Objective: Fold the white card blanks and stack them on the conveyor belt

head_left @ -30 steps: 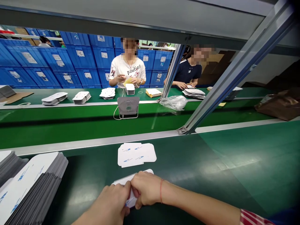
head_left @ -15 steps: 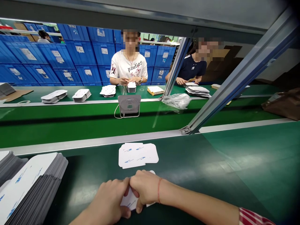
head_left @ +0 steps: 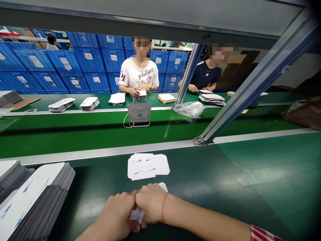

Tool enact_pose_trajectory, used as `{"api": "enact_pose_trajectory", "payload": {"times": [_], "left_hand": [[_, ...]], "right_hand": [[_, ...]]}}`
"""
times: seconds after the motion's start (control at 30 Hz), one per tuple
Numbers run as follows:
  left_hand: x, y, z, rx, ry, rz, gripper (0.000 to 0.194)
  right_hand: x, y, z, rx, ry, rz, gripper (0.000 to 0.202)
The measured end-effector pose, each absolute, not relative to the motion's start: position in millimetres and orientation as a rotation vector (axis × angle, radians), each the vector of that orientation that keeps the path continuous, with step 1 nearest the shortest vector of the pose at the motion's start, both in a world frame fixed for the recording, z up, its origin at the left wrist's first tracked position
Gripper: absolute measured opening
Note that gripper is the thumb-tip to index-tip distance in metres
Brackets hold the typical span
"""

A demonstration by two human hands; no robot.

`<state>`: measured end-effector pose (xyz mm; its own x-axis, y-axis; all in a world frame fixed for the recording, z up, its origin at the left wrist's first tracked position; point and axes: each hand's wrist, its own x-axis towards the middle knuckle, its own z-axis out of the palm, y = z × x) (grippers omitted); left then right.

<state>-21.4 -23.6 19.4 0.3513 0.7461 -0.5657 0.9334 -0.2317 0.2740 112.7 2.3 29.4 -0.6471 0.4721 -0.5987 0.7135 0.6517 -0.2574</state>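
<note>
Both hands meet at the bottom centre over a white card with blue print [head_left: 136, 214]. My left hand [head_left: 117, 214] grips its left side, fingers curled and thumb low. Pressed against it, my right hand [head_left: 151, 204] closes on the card from the right, with a thin red band at the wrist. A rounded white corner shows behind the right hand. Just beyond lie overlapping white cards [head_left: 148, 166] flat on the dark green table [head_left: 100, 180].
Tall stacks of cards [head_left: 42, 201] stand at the left. A metal post [head_left: 240, 87] slants up at the right. Across a green channel are a small fan [head_left: 139, 113], a plastic bag [head_left: 190, 109], card piles [head_left: 117, 99] and two seated people. Blue crates [head_left: 92, 60] rise behind.
My right hand has shifted slightly left over the card, and less of the card shows between the hands. The view has tilted slightly.
</note>
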Motion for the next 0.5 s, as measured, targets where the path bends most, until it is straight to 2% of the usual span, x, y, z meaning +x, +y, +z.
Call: {"api": "enact_pose_trajectory", "payload": {"times": [0.37, 0.5], "left_hand": [[-18, -31, 35, 2.086, 1.442, -0.496, 0.035], [-17, -28, 41, 2.111, 1.417, -0.566, 0.042]], "right_hand": [[106, -2, 34, 0.95, 2.331, -0.699, 0.045], [109, -3, 32, 0.975, 2.382, -0.723, 0.044]]}}
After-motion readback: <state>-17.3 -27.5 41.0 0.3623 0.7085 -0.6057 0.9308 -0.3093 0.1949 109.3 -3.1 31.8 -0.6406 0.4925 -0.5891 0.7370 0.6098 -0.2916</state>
